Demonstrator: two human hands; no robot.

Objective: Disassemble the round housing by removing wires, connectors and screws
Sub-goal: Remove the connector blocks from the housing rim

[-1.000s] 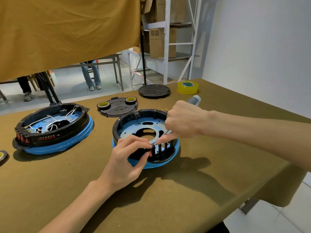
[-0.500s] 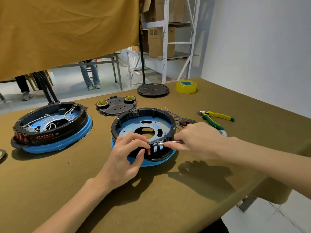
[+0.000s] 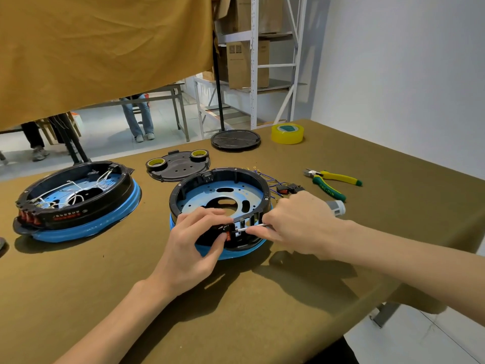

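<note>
A round housing (image 3: 223, 191) with a black rim, blue base and pale blue inner plate sits in the middle of the table. My left hand (image 3: 195, 245) pinches a small black and red switch (image 3: 227, 232) at the housing's near rim. My right hand (image 3: 296, 222) grips a screwdriver (image 3: 336, 207) with a grey-white handle; its thin metal tip lies level and points left at that switch. Loose blue wires with black and red connectors (image 3: 287, 189) lie just right of the housing.
A second round housing (image 3: 76, 200) with white wires stands at the left. A black cover plate (image 3: 178, 165) bearing two tape rolls and a black disc (image 3: 235, 140) lie behind. Yellow tape (image 3: 287, 133) and green-yellow pliers (image 3: 332, 182) are at the right. The table edge runs near right.
My right hand came down from above the housing to its right side, and the screwdriver swung from steep to level against the switch. My left hand kept its pinch on the near rim.
</note>
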